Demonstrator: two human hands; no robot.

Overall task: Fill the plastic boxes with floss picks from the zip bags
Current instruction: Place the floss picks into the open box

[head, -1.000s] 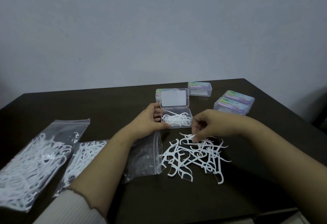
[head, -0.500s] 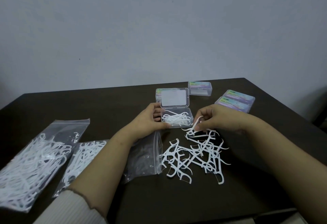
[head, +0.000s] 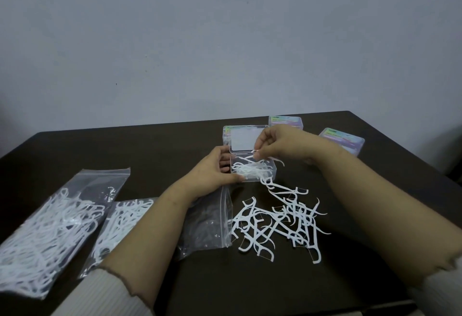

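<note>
Picks: loose floss picks [head: 280,220] lay in a tangled heap on dark table [head: 125,145], near edge, just front-right of open box; some already lay inside box.
Box: clear plastic box [head: 253,169] sat mid-table w/ lid [head: 243,139] flipped up behind it; part filled, by my read far from full.
L hand: left hand [head: 212,173] was at box's left side, thumb along front corner, fingers curled vs. side wall, apparently steadying it.
R hand: right hand [head: 282,144] hovered over box, thumb + fingertips pinched together on one or a few picks [head: 271,159]; exact count too small to tell; tail of one stuck out right.
Bags: two full zip bags [head: 47,230] lay far left, second one [head: 120,223] partly under left forearm; emptied bag [head: 207,223] lay flat betw. forearm and heap.
Other boxes: closed labelled boxes [head: 342,140] sat at back right, another [head: 286,122] behind right hand.
Handling: picks prob. v. light, thin, stiff plastic w/ springy curved tails; hooks + floss bows likely snag neighbours, so a pinch may drag extras.
Where to hold: best guess mid-handle, not floss bow or pointed tail; lift slow to shed hangers-on.
Box feel: prob. light, slick on table, would skid if not held.
Risk: picks spilling over low wall, tails poking past rim.
</note>
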